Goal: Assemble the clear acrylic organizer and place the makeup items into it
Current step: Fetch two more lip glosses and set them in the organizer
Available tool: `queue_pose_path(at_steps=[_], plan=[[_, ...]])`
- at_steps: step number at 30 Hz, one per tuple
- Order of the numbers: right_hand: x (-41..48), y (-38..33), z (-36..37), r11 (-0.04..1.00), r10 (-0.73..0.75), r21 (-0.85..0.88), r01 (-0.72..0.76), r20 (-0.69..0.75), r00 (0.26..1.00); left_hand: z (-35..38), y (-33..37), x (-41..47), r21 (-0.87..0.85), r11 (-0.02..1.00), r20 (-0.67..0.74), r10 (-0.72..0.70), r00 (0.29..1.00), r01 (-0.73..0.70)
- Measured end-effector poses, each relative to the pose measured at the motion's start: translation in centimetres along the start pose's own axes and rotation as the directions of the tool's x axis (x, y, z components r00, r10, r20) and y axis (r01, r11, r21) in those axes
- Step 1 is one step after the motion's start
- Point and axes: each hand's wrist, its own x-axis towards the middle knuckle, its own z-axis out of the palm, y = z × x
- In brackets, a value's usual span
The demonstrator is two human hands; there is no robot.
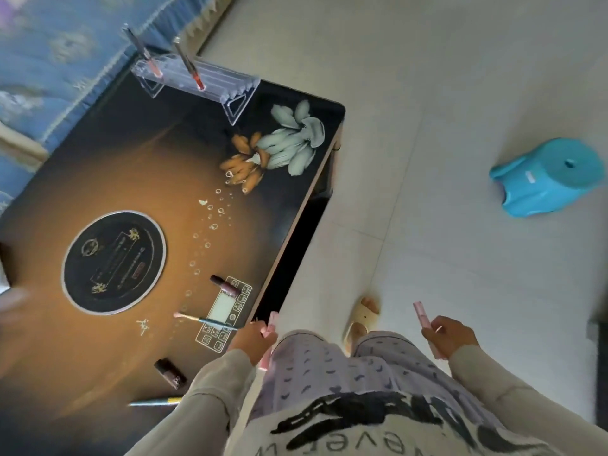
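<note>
Two pink tubes were in the person's hands, one on each side. The left hand [251, 340], at about seven o'clock of the view and over the near edge of the worktop [138, 179], had its fingers [263, 335] curled round a pink tube [272, 319], both ends of which stuck out of the fist. The right hand [452, 337], at about five o'clock and over the floor [460, 93], well apart from the worktop, gripped a second pink tube [421, 312]. Its fingers were wrapped about the lower part, and the free end pointed towards eleven o'clock.

At eleven o'clock, on the far end of the worktop, stood the clear acrylic organizer [214, 82] on its triangular end pieces. Two gloss tubes leaned in its slots: one [144, 54] near its left end, the other [189, 65] near its middle.

More items lay loose near the left hand. A dark-capped tube [225, 284] rested on a printed panel at the worktop's near edge. A blue-handled brush [204, 319] lay across that panel with its tip towards nine o'clock. A small dark bottle [171, 373] lay at eight o'clock, and beyond it was a blue and yellow stick [154, 403], partly hidden by the left sleeve.

A blue stool [549, 177] sat on the floor at three o'clock.
</note>
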Motion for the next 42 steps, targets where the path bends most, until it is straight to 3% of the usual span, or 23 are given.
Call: queue_pose_path(at_steps=[5,11,17,25,31,38,42], plan=[[4.3,-0.4,-6.2,0.998,-0.036,0.056,0.037,-0.025,0.999,0.7,4.5,1.8,0.085,0.994,0.085,-0.076,0.993,0.069],[7.9,0.8,-11.4,0.996,-0.009,0.089,0.011,-0.02,1.0,-0.6,11.3,4.3,0.175,0.983,0.113,-0.071,0.991,0.05],[11.4,0.3,-14.1,0.995,0.053,0.08,-0.055,0.028,0.998,-4.9,17.8,8.8,0.247,0.969,0.093,-0.016,0.996,-0.008],[16.4,-2.7,-20.0,0.975,0.196,0.091,-0.204,0.088,0.977,-14.3,31.4,16.1,0.256,0.958,0.069,0.115,0.991,-0.129],[20.5,-5.6,-26.5,0.932,0.256,0.262,-0.251,0.013,0.966,-20.6,40.9,20.4,0.28,0.93,0.011,0.246,0.969,-0.239],[26.7,-9.9,-34.3,0.946,0.24,0.232,-0.227,-0.031,0.97,-23.8,47.0,24.9,0.22,0.954,-0.001,0.211,0.978,-0.205],[32.0,-13.7,-39.3,0.989,0.133,0.059,-0.133,0.004,0.991,-24.6,49.5,26.5,0.165,0.98,0.002,0.11,0.994,-0.109]])
